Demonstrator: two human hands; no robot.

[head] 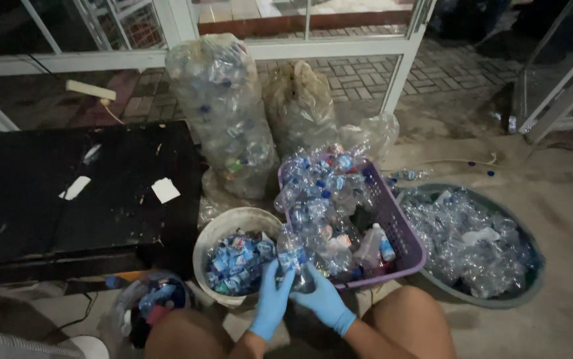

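Note:
Both my hands wear blue gloves and grip one clear plastic bottle point(293, 256) with a blue label, held between my knees. My left hand point(271, 302) grasps its lower left side and label area. My right hand point(324, 300) holds its base from the right. Just above the bottle stands a purple basket point(406, 242) heaped with clear bottles. To the left of it a pale bucket point(223, 226) holds torn blue labels.
A round basin point(529, 276) of crushed clear bottles lies at right. A tall clear sack point(223, 110) of bottles and a second sack point(299, 103) stand behind. A black low table point(67, 193) is at left. A small bucket point(127, 302) of mixed bits sits near my left knee.

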